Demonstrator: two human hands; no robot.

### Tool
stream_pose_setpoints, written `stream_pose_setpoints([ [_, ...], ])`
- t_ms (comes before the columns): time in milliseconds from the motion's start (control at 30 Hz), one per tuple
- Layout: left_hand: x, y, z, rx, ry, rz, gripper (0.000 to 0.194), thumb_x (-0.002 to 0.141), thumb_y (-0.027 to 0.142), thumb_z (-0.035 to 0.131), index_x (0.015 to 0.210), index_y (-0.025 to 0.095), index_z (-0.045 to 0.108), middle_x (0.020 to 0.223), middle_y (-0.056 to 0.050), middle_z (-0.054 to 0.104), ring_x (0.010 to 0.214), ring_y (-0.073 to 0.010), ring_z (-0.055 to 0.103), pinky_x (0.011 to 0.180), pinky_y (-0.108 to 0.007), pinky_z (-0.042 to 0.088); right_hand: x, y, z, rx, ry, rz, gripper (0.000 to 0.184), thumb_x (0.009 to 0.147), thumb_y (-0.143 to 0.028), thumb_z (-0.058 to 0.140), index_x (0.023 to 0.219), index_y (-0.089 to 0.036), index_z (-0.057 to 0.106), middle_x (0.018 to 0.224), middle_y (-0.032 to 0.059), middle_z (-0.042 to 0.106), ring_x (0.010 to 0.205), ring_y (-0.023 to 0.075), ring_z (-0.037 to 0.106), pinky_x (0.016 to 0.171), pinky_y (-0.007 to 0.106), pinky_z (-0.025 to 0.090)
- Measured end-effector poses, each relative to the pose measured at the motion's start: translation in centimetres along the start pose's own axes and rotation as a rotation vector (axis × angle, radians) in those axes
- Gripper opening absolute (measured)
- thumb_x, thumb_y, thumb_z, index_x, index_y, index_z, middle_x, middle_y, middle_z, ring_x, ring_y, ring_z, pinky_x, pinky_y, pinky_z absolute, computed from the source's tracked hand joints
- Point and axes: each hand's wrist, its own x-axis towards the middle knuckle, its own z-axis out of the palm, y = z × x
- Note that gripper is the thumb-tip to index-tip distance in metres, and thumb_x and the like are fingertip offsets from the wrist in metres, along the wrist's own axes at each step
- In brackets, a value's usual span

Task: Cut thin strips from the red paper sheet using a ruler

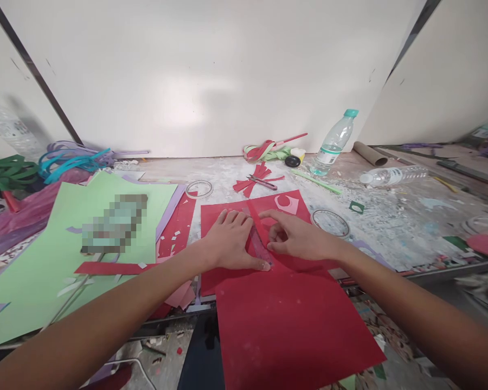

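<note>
My left hand (230, 238) lies flat with its fingers stretched, pressing a clear ruler (261, 246) onto red paper (293, 325). The front of this red sheet hangs over the table's edge. Just right of the ruler is my right hand (295, 235), its index finger stretched toward a narrow red strip (254, 211) and its other fingers curled. Nothing shows in its grasp. Near the top right of the red paper sits a pink scrap (287, 203) with a round cut-out. Beyond the hands, a cutter knife (264, 183) rests on cut red strips (250, 187).
Light green sheets (36, 265) lie at left, under a blurred-out object (116, 225). Tape rolls (199, 189) (331, 223) flank the red paper. A water bottle (334, 143) stands behind, another bottle (394, 176) lies on its side, near a cardboard tube (370, 153).
</note>
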Motion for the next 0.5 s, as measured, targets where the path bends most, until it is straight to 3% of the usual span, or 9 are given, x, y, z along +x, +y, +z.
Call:
stream_pose_setpoints([
  [167, 0.0, 0.0, -0.2, 0.004, 0.000, -0.005, 0.087, 0.066, 0.087, 0.043, 0.116, 0.017, 0.054, 0.124, -0.014, 0.053, 0.121, -0.0363, 0.042, 0.104, -0.046, 0.028, -1.0, -0.9, 0.0, 0.068, 0.008, -0.022, 0.065, 0.078, -0.024, 0.060, 0.137, -0.022, 0.034, 0.080, 0.0002, 0.061, 0.072, 0.0170, 0.058, 0.065, 0.028, 0.045],
  [333, 0.0, 0.0, -0.1, -0.022, 0.006, 0.008, 0.089, 0.067, 0.087, 0.042, 0.119, 0.016, 0.052, 0.128, -0.016, 0.050, 0.124, -0.0371, 0.040, 0.104, -0.047, 0.028, -1.3, -0.3, -0.1, -0.050, 0.011, 0.017, 0.068, 0.077, -0.031, 0.064, 0.137, -0.020, 0.036, 0.081, 0.0023, 0.062, 0.071, 0.0188, 0.057, 0.062, 0.029, 0.043],
  [500, -0.1, 0.0, -0.2, -0.030, -0.002, 0.004, 0.087, 0.068, 0.086, 0.043, 0.119, 0.016, 0.051, 0.129, -0.015, 0.050, 0.124, -0.0369, 0.039, 0.105, -0.047, 0.028, -1.2, 0.4, 0.5, -0.086, -0.004, -0.020, 0.058, 0.080, -0.025, 0.057, 0.135, -0.019, 0.039, 0.080, 0.0022, 0.061, 0.067, 0.0174, 0.055, 0.058, 0.029, 0.041],
])
